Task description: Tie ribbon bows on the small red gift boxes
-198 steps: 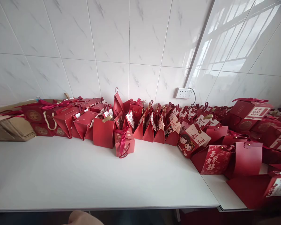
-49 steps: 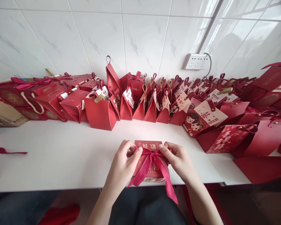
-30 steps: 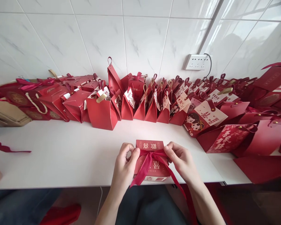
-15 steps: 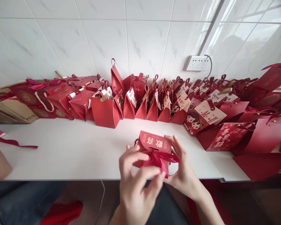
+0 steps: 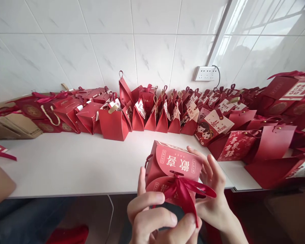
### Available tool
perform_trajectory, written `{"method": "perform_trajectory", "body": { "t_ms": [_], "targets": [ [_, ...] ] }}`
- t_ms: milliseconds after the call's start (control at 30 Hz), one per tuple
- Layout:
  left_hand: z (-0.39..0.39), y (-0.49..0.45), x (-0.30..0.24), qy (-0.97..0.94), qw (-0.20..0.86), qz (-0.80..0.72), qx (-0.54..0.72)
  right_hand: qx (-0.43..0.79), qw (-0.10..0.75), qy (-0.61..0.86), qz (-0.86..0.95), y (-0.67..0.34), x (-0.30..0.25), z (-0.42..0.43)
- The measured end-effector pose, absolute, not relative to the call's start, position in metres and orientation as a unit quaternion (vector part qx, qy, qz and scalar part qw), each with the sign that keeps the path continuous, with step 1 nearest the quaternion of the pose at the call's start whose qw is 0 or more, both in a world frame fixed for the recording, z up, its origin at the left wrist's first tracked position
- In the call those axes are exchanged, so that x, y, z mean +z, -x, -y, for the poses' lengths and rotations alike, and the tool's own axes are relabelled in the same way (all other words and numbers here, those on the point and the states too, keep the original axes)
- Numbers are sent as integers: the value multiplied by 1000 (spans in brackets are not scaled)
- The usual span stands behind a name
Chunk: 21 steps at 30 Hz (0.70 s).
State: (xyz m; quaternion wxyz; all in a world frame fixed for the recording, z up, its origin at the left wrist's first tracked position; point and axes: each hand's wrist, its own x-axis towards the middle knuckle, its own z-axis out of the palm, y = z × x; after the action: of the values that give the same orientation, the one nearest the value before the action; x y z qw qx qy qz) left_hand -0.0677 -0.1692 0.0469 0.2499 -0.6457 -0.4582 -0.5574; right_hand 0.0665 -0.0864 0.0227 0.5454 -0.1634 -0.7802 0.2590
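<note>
I hold a small red gift box point(image 5: 175, 163) with white characters on its lid above the near edge of the white table point(image 5: 73, 166). A dark red ribbon point(image 5: 184, 191) hangs loose from the front of the box. My left hand point(image 5: 156, 217) pinches the ribbon's lower end, fingers curled. My right hand point(image 5: 213, 195) cups the right side of the box, fingers pressed against it.
A long row of red gift bags and boxes point(image 5: 152, 115) lines the tiled wall, with more piled at the right point(image 5: 271, 135). A wall socket point(image 5: 205, 73) sits above them. Brown cardboard point(image 5: 12, 123) lies at far left. Another person's arm point(image 5: 0, 184) shows at the left edge.
The bow on the box has come undone. Both hands lifted the box off the table toward me and tilted it, with the ribbon now hanging loose.
</note>
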Motion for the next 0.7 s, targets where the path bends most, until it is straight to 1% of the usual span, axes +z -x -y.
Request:
{"method": "perform_trajectory", "body": {
  "t_ms": [100, 167, 267, 333, 367, 433, 533, 600, 700],
  "targets": [
    [170, 63, 51, 625, 238, 455, -588, 259, 543, 168, 781, -69, 24, 88],
    [166, 67, 54, 598, 205, 459, -624, 256, 537, 176, 784, -71, 23, 88],
    [151, 87, 52, 522, 78, 498, -688, 261, 542, 231, 765, -78, 20, 89],
    [136, 102, 45, 448, -18, 540, -713, 307, 569, 300, 702, -88, 17, 87],
    [128, 105, 40, 446, -54, 563, -694, 354, 586, 329, 650, -95, 17, 85],
    [112, 102, 29, 510, -112, 579, -626, 482, 613, 361, 512, -112, 19, 80],
    [95, 72, 14, 678, -158, 525, -490, 640, 608, 358, 305, -145, 35, 72],
    [86, 45, 5, 758, -164, 477, -414, 699, 581, 345, 234, -165, 50, 72],
    [72, 12, -9, 817, -142, 436, -349, 743, 555, 310, 209, -189, 70, 80]
  ]
}}
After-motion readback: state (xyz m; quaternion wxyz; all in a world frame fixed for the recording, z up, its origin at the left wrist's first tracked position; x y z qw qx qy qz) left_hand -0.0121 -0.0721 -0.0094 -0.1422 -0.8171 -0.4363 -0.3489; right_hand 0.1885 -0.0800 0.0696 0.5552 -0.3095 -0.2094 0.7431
